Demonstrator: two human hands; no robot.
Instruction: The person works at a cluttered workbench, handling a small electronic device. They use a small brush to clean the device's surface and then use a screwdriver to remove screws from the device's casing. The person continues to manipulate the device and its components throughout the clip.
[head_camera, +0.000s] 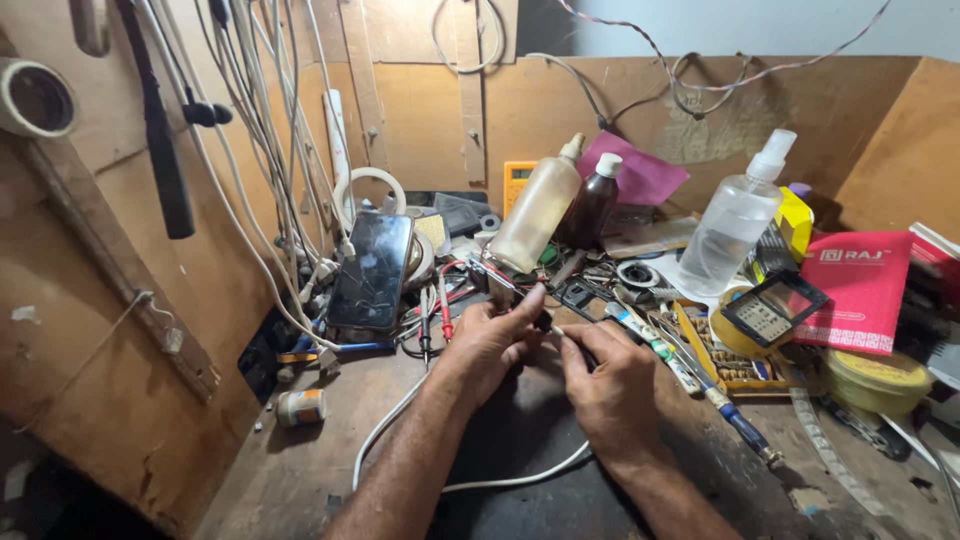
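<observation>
Pinched between both hands, left (490, 340) and right (605, 380), at mid-bench: small dark part (543, 322), fingertips meeting over it, left nearer.

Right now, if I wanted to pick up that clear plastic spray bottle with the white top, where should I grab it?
Probably around the wide middle of the clear plastic spray bottle, coming from the front, the side facing the bench edge. It leans back among the clutter, so the front is its open side. The white nozzle looks too thin to hold well. Reach over the yellow parts tray with care.
</observation>
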